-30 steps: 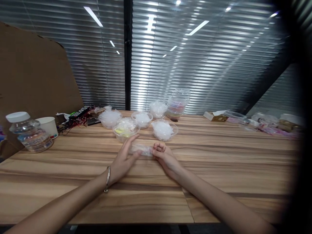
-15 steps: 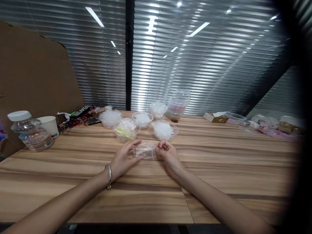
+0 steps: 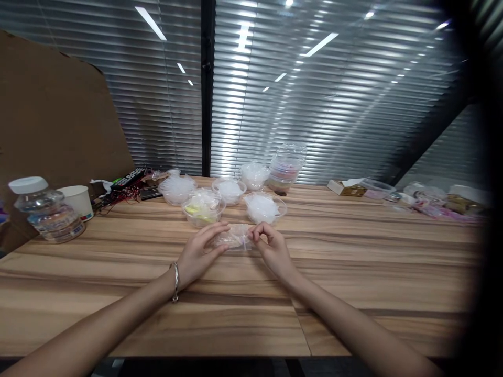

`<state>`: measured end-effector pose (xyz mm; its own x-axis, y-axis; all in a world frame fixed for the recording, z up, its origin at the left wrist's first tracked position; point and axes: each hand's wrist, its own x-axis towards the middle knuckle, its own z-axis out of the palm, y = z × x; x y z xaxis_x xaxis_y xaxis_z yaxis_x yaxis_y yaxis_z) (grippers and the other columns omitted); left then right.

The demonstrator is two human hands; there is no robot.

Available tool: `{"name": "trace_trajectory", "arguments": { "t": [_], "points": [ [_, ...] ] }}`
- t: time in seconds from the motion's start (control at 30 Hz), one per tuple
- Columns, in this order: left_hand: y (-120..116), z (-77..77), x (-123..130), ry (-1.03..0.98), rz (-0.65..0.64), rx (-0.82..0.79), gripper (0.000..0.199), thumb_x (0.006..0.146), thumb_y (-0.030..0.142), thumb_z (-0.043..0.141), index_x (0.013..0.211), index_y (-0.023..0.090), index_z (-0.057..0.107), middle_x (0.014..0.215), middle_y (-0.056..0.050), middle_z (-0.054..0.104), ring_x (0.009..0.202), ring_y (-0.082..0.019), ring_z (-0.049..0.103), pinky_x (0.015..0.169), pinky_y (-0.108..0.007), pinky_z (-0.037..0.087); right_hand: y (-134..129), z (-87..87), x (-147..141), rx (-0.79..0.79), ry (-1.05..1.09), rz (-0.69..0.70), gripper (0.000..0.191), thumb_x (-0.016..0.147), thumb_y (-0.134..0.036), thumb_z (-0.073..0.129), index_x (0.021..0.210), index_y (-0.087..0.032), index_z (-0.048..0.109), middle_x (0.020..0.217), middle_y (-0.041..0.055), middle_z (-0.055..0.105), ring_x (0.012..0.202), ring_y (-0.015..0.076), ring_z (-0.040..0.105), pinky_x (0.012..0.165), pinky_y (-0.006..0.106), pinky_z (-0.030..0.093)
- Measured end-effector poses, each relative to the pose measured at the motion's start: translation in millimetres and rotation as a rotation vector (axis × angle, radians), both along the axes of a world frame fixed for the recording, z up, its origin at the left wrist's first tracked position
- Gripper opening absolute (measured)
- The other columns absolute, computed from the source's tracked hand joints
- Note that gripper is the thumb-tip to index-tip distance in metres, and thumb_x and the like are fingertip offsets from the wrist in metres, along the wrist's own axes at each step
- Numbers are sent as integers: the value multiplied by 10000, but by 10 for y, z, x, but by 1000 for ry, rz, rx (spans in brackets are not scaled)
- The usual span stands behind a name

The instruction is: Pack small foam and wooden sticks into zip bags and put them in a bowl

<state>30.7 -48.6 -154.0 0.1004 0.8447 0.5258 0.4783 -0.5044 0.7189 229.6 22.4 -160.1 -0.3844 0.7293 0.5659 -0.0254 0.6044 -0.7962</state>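
A small clear zip bag (image 3: 234, 240) lies between my two hands, just above or on the wooden table. Its contents are too small and pale to make out. My left hand (image 3: 199, 252), with a silver bracelet at the wrist, holds the bag's left end between thumb and fingers. At the zip end on the right, the thumb and fingertips of my right hand (image 3: 272, 250) pinch the edge. Right behind the bag stand a clear bowl (image 3: 203, 209) with white and yellow packets and another clear bowl (image 3: 264, 208) with white pieces.
More bowls of clear bags (image 3: 177, 188) stand farther back, beside a stack of clear tubs (image 3: 285, 170). At left are a lidded plastic jar (image 3: 51, 214), a paper cup (image 3: 77, 203) and a remote control (image 3: 128, 179). A small box (image 3: 348, 187) and plastic packaging lie at right.
My right fingertips have shifted slightly up and left along the bag's zip edge. The bag has tilted and looks flatter. My left hand keeps its hold.
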Motion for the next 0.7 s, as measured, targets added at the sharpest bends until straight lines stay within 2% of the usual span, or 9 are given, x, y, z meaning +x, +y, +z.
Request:
{"name": "trace_trajectory", "arguments": {
  "t": [0.1, 0.17, 0.27, 0.33, 0.47, 0.6, 0.7],
  "points": [
    [9, 5, -24, 143, 34, 55, 335, 834, 270, 579, 1167, 231, 582, 1334, -91, 482, 1226, -240, 456, 1038, -441, 379, 14, -41, -19, -28, -16, -5, 118, 827, -217, 538, 723, -191, 487, 772, 14, 543, 790, 154, 526, 760, 285, 428],
    [19, -22, -36, 154, 27, 71, 339, 831, 274, 583, 1167, 231, 584, 1302, -90, 518, 1197, -234, 487, 1023, -433, 397, 0, -33, -31, -77, -22, 54, 58, 840, -252, 542, 835, -197, 525, 874, 35, 572, 864, 164, 553, 787, 293, 449],
    [28, -66, -43, 68, -8, 48, 312, 838, 273, 574, 1145, 224, 602, 1257, -85, 560, 1176, -223, 512, 1018, -416, 409, -58, 37, -37, -165, -59, 213, 220, 855, -277, 539, 1067, -230, 500, 1085, 60, 558, 995, 174, 568, 828, 303, 474],
    [26, -73, -41, -29, -42, 1, 304, 844, 265, 564, 1141, 215, 602, 1271, -87, 549, 1190, -221, 501, 1025, -412, 406, -103, 96, -30, -167, -105, 278, 323, 861, -278, 536, 1172, -256, 453, 1193, 66, 518, 1063, 179, 553, 874, 319, 470],
    [10, -38, -28, -210, -118, -137, 367, 844, 263, 566, 1206, 207, 546, 1295, -100, 524, 1171, -236, 515, 959, -405, 474, -161, 163, -6, -75, -201, 248, 436, 876, -266, 517, 1291, -292, 385, 1315, 63, 443, 1148, 191, 504, 982, 374, 405],
    [-3, -29, 4, -296, -178, -218, 370, 850, 303, 557, 1207, 208, 529, 1309, -104, 503, 1144, -256, 531, 881, -390, 531, -169, 152, 3, 38, -302, 199, 436, 883, -231, 498, 1303, -304, 402, 1307, 48, 456, 1226, 207, 410, 1040, 417, 333],
    [-9, -47, 29, -436, -261, -355, 402, 852, 321, 554, 1233, 219, 477, 1351, -105, 452, 1094, -261, 568, 785, -380, 579, -156, 135, 6, 88, -351, 175, 438, 885, -212, 491, 1302, -314, 406, 1290, 46, 474, 1219, 223, 399, 1040, 449, 316]
  ]
}}
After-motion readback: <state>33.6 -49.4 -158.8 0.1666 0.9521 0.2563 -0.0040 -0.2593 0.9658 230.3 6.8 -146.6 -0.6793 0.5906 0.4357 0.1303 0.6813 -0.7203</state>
